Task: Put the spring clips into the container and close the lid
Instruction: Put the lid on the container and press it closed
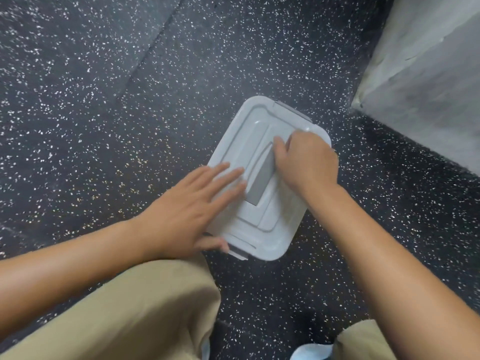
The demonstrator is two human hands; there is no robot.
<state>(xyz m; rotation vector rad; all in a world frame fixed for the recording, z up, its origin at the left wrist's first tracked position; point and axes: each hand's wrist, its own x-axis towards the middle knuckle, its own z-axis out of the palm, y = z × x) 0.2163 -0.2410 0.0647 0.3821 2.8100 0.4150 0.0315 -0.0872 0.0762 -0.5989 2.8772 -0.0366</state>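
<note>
Lid sits on box under both our hands | left hand flat, fingers spread, pressing lid down | right hand curled around handle to steady it | clips unseen, presumably inside | latches seemingly unfastened

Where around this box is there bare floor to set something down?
The speckled floor is bare to the left of and beyond the container, up to the seam. A narrower strip lies between it and the grey block on the right. It is crowded near the person: the left hand and right hand cover the lid, and the knees crowd the near edge.
</note>
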